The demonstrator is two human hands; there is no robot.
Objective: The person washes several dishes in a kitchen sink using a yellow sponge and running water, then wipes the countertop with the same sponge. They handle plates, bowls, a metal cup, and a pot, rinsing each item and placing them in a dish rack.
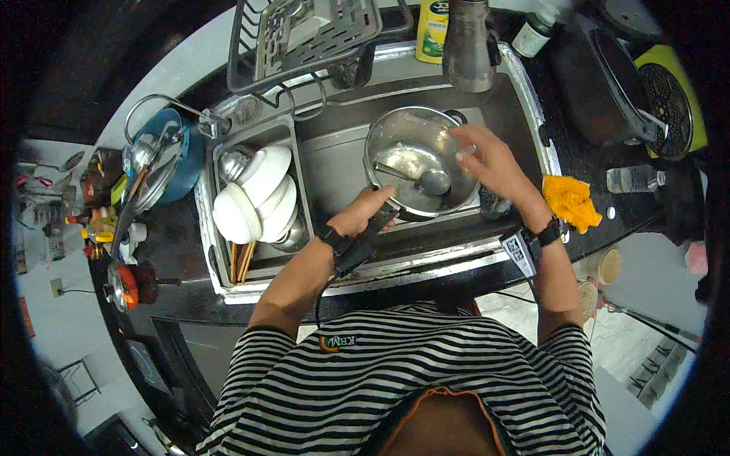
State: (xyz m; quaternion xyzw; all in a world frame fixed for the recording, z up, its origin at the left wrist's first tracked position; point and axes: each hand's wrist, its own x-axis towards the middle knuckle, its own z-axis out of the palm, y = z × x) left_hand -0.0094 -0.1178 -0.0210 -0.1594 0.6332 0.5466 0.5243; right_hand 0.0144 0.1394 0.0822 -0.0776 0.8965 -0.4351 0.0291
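A stainless steel pot (408,137) sits in the large basin of a steel sink (331,165), tilted a little towards me. A metal spoon (434,181) with a dark handle lies in the pot, with what looks like shallow water. My left hand (365,211) grips the pot's black long handle (383,218) at the near left. Over the right side of the pot, my right hand (493,159) is spread with thumb and fingers apart; whether it touches the rim is unclear. It appears to hold nothing.
White bowls (265,199), steel bowls and chopsticks (242,262) fill the smaller basin. Behind stand a dish rack (319,40), a yellow bottle (432,34) and a metal pitcher (469,48). An orange cloth (570,199) and plastic bottle (633,179) lie right; a blue pot (185,154) stands left.
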